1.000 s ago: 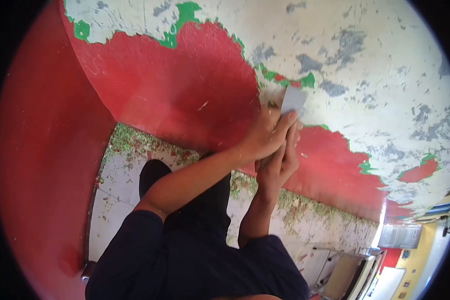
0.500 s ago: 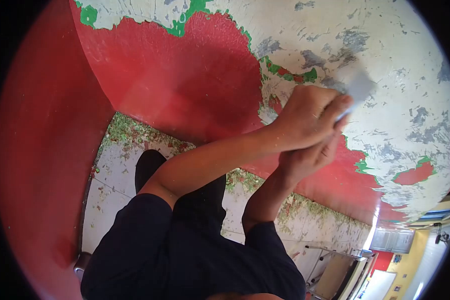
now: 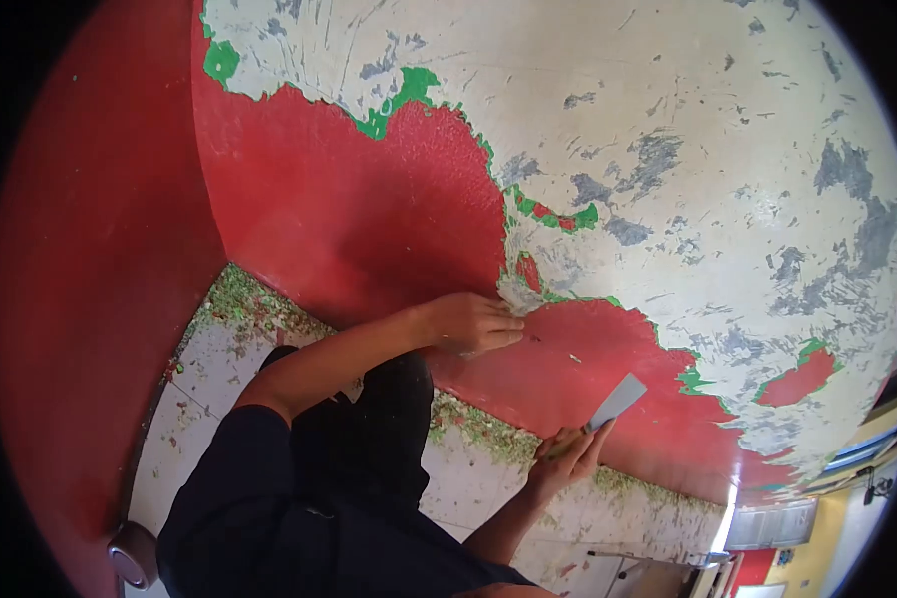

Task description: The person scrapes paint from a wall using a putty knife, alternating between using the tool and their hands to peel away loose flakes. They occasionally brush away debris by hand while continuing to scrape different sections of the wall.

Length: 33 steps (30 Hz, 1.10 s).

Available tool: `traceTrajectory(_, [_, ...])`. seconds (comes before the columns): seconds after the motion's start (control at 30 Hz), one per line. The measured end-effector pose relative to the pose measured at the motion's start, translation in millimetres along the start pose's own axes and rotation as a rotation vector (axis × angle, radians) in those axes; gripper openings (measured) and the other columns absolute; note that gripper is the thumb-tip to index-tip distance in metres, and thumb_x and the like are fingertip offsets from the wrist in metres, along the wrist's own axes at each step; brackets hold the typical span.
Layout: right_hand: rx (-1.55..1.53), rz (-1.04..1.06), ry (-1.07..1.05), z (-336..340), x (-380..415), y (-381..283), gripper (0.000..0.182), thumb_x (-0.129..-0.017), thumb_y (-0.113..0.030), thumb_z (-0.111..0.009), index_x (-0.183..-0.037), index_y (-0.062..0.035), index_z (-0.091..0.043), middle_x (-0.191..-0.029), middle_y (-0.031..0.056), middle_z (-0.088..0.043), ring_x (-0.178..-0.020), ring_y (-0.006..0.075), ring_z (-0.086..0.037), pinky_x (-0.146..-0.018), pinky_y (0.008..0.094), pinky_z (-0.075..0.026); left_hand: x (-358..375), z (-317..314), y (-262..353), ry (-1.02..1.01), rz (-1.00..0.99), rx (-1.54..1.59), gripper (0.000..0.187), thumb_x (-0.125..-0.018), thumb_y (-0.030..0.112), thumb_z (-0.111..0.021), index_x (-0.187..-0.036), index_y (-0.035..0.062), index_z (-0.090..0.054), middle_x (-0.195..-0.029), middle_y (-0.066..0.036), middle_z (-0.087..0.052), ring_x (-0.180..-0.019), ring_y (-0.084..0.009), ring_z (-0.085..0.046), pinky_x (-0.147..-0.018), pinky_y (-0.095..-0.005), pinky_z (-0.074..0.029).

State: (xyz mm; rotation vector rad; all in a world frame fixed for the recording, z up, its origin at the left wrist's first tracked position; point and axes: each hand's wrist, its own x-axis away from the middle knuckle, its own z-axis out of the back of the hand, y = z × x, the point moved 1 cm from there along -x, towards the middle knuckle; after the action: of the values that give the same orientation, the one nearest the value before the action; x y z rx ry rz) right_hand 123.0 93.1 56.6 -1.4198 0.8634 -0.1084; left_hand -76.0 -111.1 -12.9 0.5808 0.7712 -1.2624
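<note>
My right hand (image 3: 571, 456) is closed around a paint scraper (image 3: 618, 401), its flat grey blade pointing up and away from my body. Close to the wall, my left hand (image 3: 473, 324) has its fingers bent and pressed together at the lower edge of the bared patch; whatever they pinch is hidden. Red paint (image 3: 424, 209) covers the lower wall. Above it spreads a scraped whitish surface (image 3: 708, 229) with grey marks, bordered by ragged green paint (image 3: 409, 95). The scraper's blade appears apart from my left hand.
Paint flakes (image 3: 483, 431) lie along the foot of the wall on pale floor tiles (image 3: 468, 483). A red side wall (image 3: 100, 249) meets this one at the left. A round object (image 3: 133, 554) is at the lower left, and furniture (image 3: 658, 576) at the lower right.
My hands were together at the scraper, higher on the whitish surface. They have parted: the left moved down and left, while the right came down with the scraper. The view shifted slightly.
</note>
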Motion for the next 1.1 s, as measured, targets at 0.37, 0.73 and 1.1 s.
traceTrajectory(0.37, [0.206,0.078,-0.521,-132,3,13,0.043,-0.099,-0.003,-0.049,-0.142,-0.0012,-0.048,-0.073,0.001,-0.06,-0.05,0.0015,-0.044,-0.043,0.0188,-0.035,-37,72,63,0.751,1.106,1.755,0.048,-0.105,0.041,-0.037,-0.127,0.0002,-0.051,-0.108,-0.016,-0.065,-0.09,-0.0222,-0.067,-0.082,-0.0372,-0.056])
traceTrajectory(0.73, [0.096,0.025,-0.56,-142,-12,15,0.039,-0.099,-0.004,-0.051,-0.137,0.0008,-0.053,-0.072,0.0012,-0.058,-0.049,0.0019,-0.044,-0.042,0.0195,-0.033,-57,54,38,0.943,1.037,1.527,0.041,-0.104,0.035,-0.046,-0.107,-0.0039,-0.057,-0.092,-0.016,-0.068,-0.081,-0.0215,-0.068,-0.074,-0.0337,-0.058])
traceTrajectory(1.1, [0.142,-0.023,-0.614,-150,-29,4,0.037,-0.099,-0.006,-0.052,-0.135,0.0009,-0.055,-0.07,-0.0007,-0.056,-0.052,0.0015,-0.044,-0.043,0.0182,-0.033,-64,68,29,1.016,1.044,1.589,0.041,-0.103,0.035,-0.048,-0.104,-0.0053,-0.058,-0.09,-0.014,-0.066,-0.082,-0.0201,-0.067,-0.078,-0.035,-0.058])
